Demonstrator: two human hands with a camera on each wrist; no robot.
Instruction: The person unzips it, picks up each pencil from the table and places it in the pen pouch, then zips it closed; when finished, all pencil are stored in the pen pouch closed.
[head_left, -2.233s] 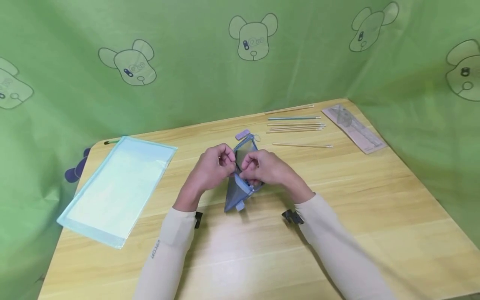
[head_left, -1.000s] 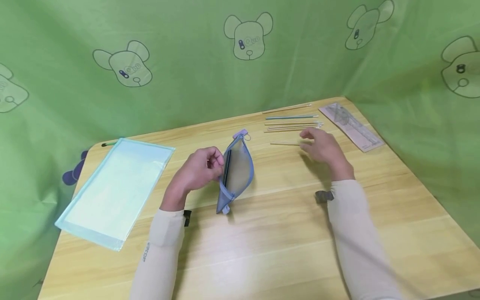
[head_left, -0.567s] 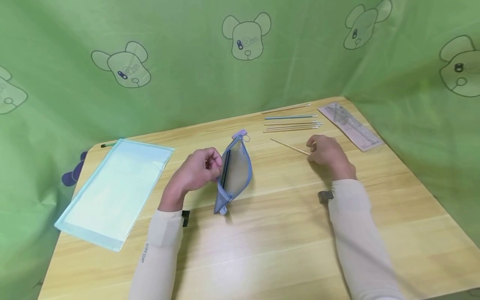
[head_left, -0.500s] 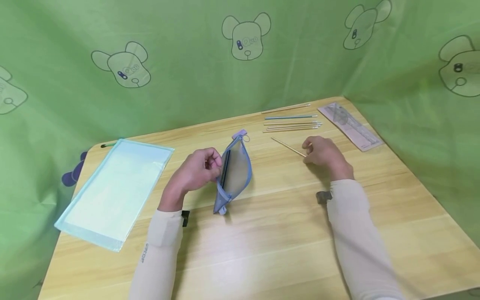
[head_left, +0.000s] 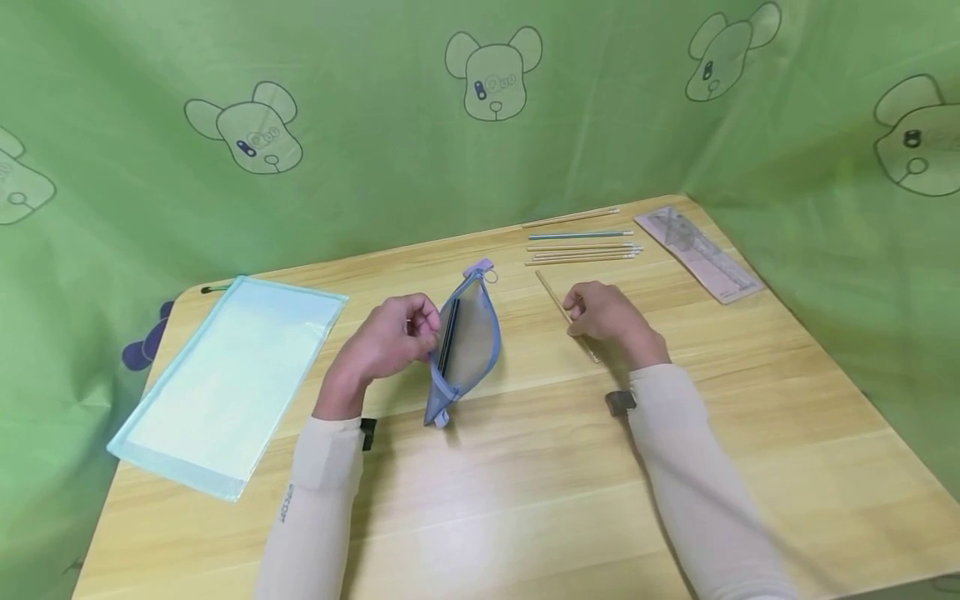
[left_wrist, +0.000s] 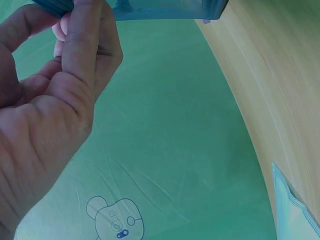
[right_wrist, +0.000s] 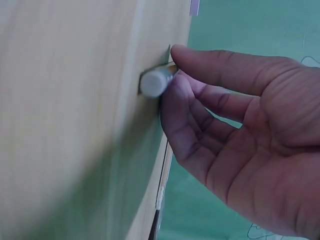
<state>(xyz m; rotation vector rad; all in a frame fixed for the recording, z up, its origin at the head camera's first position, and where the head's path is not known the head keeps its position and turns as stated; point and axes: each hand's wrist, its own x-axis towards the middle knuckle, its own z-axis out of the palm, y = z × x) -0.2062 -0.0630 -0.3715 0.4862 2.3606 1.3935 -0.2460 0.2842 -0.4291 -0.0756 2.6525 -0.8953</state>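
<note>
In the head view my left hand [head_left: 390, 337] pinches the left rim of a blue mesh zip pencil case [head_left: 480, 337], whose mouth gapes wide. Long dark sticks [head_left: 447, 337] lie inside along that rim. From the left wrist, thumb and fingers meet on the case's edge [left_wrist: 170, 9]. To the right of the case, my right hand [head_left: 611, 318] pinches a natural-wood pencil [head_left: 551, 292] near its middle. It slants, one end away from me and its white eraser end toward me. That eraser [right_wrist: 154, 83] faces the right wrist camera, close over the tabletop.
Several pencils [head_left: 581, 247] lie in a row at the back of the table. A flat pack with rulers [head_left: 697, 254] is at the back right. A light-blue clear zip folder [head_left: 232, 387] covers the left side, beside a green-handled brush [head_left: 213, 289]. A purple block [head_left: 478, 267] sits behind the case.
My right hand left the case, picked up the lone pencil on the right, turned it and brought it left toward the case. My left hand kept the rim as the case's mouth opened.
</note>
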